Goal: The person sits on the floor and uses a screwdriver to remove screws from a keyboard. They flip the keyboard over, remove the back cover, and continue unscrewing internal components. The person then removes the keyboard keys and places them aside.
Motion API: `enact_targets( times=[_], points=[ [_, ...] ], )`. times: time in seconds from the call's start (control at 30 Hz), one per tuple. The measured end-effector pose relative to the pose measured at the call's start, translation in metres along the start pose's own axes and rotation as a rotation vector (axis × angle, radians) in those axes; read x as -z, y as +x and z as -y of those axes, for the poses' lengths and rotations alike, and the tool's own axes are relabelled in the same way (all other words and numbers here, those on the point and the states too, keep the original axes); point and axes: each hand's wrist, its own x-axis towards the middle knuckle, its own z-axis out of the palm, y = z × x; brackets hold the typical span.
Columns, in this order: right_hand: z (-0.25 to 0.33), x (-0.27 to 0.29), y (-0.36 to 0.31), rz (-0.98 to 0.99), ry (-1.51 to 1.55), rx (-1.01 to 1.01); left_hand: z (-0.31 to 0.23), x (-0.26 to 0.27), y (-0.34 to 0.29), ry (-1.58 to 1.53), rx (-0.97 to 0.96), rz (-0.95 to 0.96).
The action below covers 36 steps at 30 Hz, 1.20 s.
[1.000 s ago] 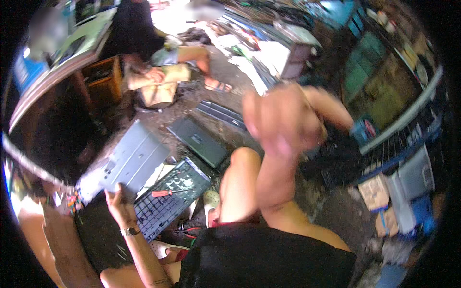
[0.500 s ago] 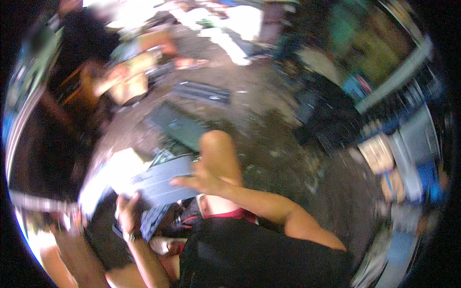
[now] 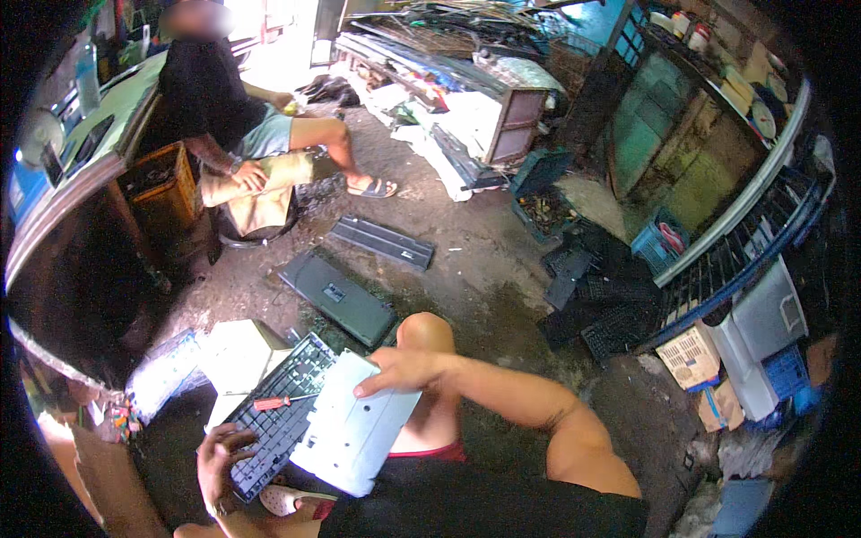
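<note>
My left hand (image 3: 220, 462) is closed on the near left end of a black keyboard (image 3: 272, 437), its fingers curled over the keys. The keyboard is tilted across my lap. A screwdriver (image 3: 273, 403) with a red handle lies across it, the shaft pointing right. In my right hand (image 3: 399, 369) is a pale flat metal plate (image 3: 354, 430) with small holes, gripped at its upper edge with the thumb on top. The plate stands beside the keyboard and overlaps its right side.
A dark case (image 3: 336, 294) and a dark long panel (image 3: 381, 242) lie on the wet floor ahead. Several black keyboards (image 3: 619, 327) are heaped to the right. A white box-like thing (image 3: 235, 357) stands left of my keyboard. A seated person (image 3: 211, 99) holds cardboard at the far left.
The grey panel held between both hands has given way to the keyboard on the left and the pale plate on the right. The screwdriver now shows. My view has shifted and sharpened.
</note>
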Motion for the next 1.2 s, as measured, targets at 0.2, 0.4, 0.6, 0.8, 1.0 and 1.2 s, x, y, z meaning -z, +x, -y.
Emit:
enact_targets(
  times=[0.2,0.4,0.6,0.8,1.0,1.2],
  points=[
    [0.101,0.234,-0.089,-0.911,0.330,0.294,0.020,0.033,-0.009,-0.063,-0.115,-0.551],
    [0.111,0.364,-0.200,-1.298,-0.271,-0.046,0.030,0.035,-0.006,-0.038,-0.058,-0.691],
    [0.025,0.216,-0.120,-0.910,-0.308,0.014,0.017,0.020,0.002,0.072,0.047,-0.593],
    [0.012,0.070,-0.021,-0.566,-0.775,0.101,0.000,0.022,-0.004,0.095,-0.103,-0.606],
    [-0.007,-0.047,0.100,-0.433,-0.841,0.372,0.019,0.040,-0.021,0.224,-0.069,-0.720],
    [-0.070,-0.154,0.193,-0.388,-0.813,0.571,0.047,0.041,-0.034,0.618,0.025,-0.846]
  ],
)
